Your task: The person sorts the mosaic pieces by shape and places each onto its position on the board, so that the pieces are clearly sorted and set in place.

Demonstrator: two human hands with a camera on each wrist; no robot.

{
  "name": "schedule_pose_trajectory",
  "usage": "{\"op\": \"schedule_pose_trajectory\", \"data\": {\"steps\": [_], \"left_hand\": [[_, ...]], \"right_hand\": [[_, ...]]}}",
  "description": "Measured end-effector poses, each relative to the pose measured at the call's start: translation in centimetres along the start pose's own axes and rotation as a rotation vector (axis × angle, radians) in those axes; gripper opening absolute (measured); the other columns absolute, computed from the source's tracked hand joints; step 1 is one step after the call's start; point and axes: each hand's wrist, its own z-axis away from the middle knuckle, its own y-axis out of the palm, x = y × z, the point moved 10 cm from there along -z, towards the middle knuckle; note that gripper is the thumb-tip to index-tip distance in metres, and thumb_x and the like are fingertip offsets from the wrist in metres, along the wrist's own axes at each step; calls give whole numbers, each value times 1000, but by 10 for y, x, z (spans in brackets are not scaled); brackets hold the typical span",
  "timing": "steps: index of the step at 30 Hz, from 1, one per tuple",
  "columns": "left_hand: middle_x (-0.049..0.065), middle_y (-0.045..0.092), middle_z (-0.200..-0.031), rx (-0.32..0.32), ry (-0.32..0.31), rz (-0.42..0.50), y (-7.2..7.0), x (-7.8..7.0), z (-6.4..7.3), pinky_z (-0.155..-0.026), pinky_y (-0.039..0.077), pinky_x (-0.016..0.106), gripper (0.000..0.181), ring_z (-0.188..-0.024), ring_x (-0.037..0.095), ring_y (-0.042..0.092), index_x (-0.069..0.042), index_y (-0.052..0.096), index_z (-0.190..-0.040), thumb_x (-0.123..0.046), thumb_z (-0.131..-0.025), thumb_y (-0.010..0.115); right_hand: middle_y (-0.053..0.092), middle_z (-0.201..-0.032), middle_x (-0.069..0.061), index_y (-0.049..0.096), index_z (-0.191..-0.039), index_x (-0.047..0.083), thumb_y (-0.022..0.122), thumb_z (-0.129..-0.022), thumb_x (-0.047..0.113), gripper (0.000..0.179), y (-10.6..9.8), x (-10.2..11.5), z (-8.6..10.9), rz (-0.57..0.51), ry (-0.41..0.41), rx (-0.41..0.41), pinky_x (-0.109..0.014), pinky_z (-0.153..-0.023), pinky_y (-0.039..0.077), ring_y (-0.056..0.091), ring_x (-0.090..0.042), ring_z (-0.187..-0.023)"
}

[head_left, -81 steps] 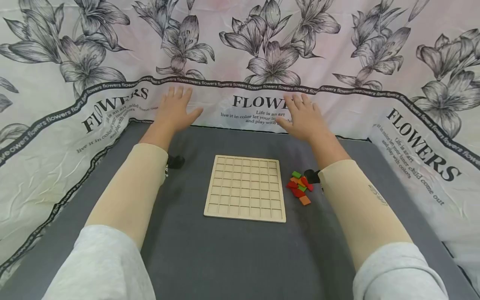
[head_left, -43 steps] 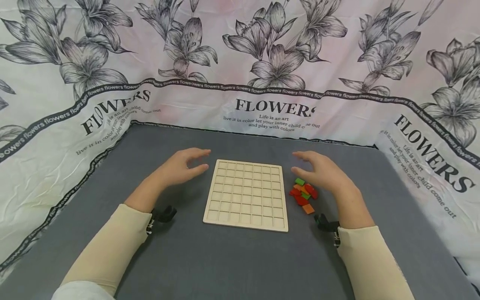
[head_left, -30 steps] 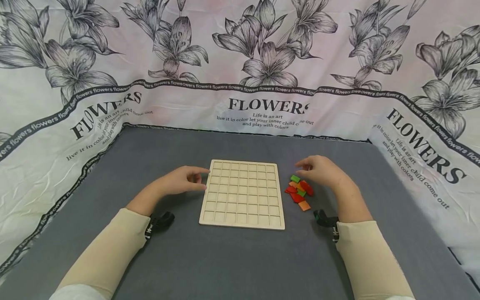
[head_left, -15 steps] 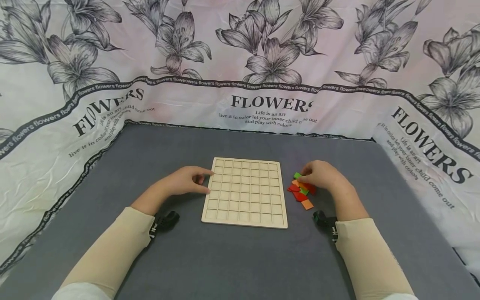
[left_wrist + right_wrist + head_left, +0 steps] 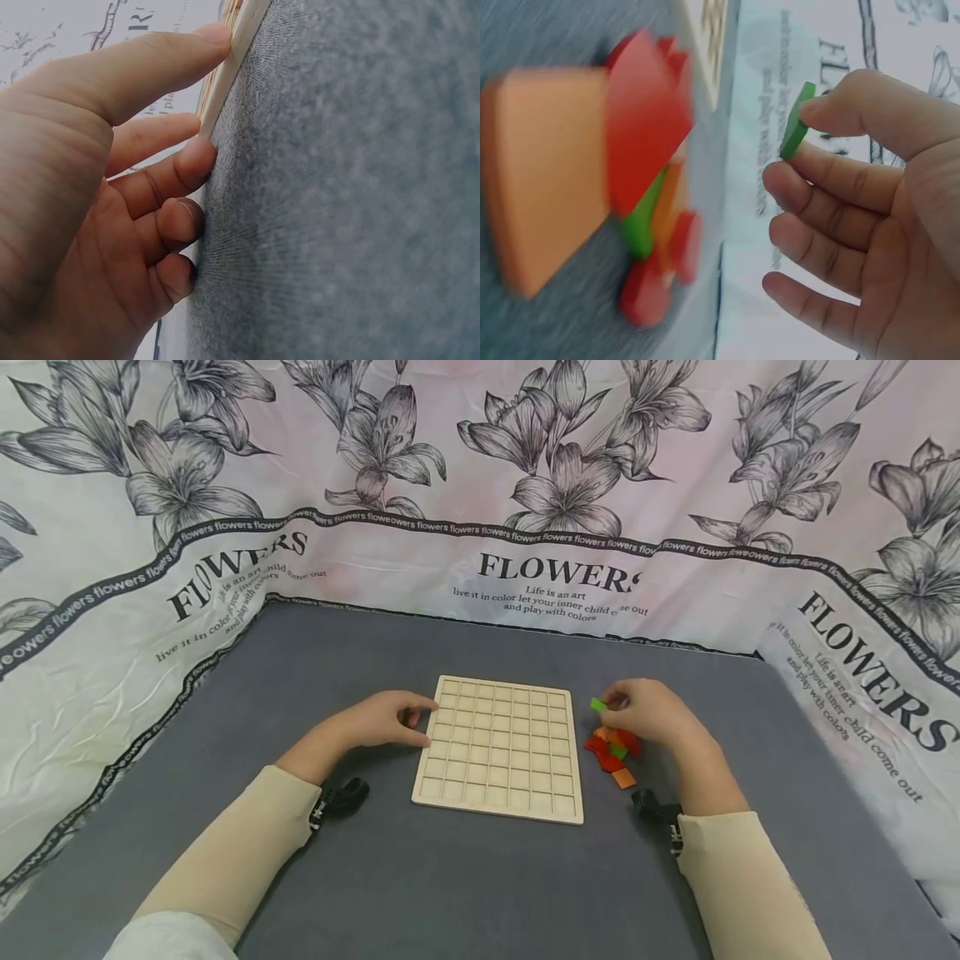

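Observation:
My right hand (image 5: pixel 647 708) pinches a small green square tile (image 5: pixel 798 120) between thumb and index finger, raised beside the pile; the other fingers are loosely bent. Below it lies the pile of red, orange and green pieces, among them a red piece (image 5: pixel 646 112) and an orange square tile (image 5: pixel 623 777). A pale wooden grid board (image 5: pixel 498 750) lies flat at the centre, its square cells bare. At the board's left edge, my left hand (image 5: pixel 384 720) rests thumb and index fingertips against the rim, the remaining fingers bent onto the cloth in the left wrist view.
A dark grey cloth (image 5: pixel 420 885) covers the table. Behind it and at both sides hangs a white flower-printed curtain (image 5: pixel 420 560). Black wrist cameras (image 5: pixel 347 797) sit under both wrists, just above the cloth.
Both hands came down from raised and spread. The left reached the board's edge; the right went to the pile and took up the green tile. The head view shifted slightly.

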Motion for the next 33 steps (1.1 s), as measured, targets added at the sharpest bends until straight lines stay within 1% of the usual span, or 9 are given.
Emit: {"op": "schedule_pose_trajectory", "data": {"steps": [3,5,8,10,16,21,27,33], "left_hand": [[2,53,-87,4,3,-6,-1,-2,-2,-69,39,35,64,-71,16,44,-6,57,-146,-29,-91,82],[2,53,-87,10,0,-8,0,-3,-1,-69,39,35,64,-71,16,44,-6,57,-146,-28,-91,82],[2,53,-87,8,5,-12,0,-4,0,-68,39,35,64,-71,16,44,-6,56,-146,-27,-91,82],[2,53,-87,3,4,-12,0,-4,0,-69,39,35,64,-71,16,44,-6,56,-146,-26,-91,82],[2,53,-88,-2,-2,-4,0,-3,-1,-70,39,35,64,-73,16,45,-7,56,-146,-27,-91,82],[2,53,-88,-2,-7,-3,1,-3,0,-71,39,36,64,-73,16,45,-7,57,-145,-27,-90,82],[2,53,-87,0,-7,-4,1,-3,0,-71,39,36,63,-73,16,45,-8,57,-146,-27,-91,82],[2,53,-88,-8,-5,-3,0,0,-1,-70,39,36,64,-73,16,45,-8,57,-145,-29,-90,82]], "right_hand": [[68,-101,-11,71,-116,3,67,-92,23,32,-6,16,0,-2,-35,-20,-42,-74,49,61,-23,-80],[67,-99,-10,72,-116,4,68,-92,23,31,-6,26,0,-8,-55,-28,-40,-71,49,60,-21,-77],[67,-98,-9,73,-114,6,68,-92,22,27,-7,38,-2,-23,-79,-44,-39,-67,50,59,-22,-74],[68,-99,-10,73,-114,5,69,-93,20,27,-7,47,-4,-31,-101,-46,-40,-68,51,61,-24,-77],[71,-105,-11,74,-114,2,70,-92,14,26,-1,69,-10,-35,-151,-30,-45,-80,54,65,-27,-94],[71,-106,-11,75,-114,4,71,-91,15,26,6,82,-15,-50,-161,-22,-43,-77,53,64,-27,-94],[70,-110,-9,74,-118,6,70,-91,16,29,9,95,-18,-75,-175,-38,-44,-81,51,61,-27,-99],[68,-102,-7,74,-119,6,69,-91,15,30,8,108,-16,-117,-208,-78,-41,-73,48,58,-26,-91]]}}
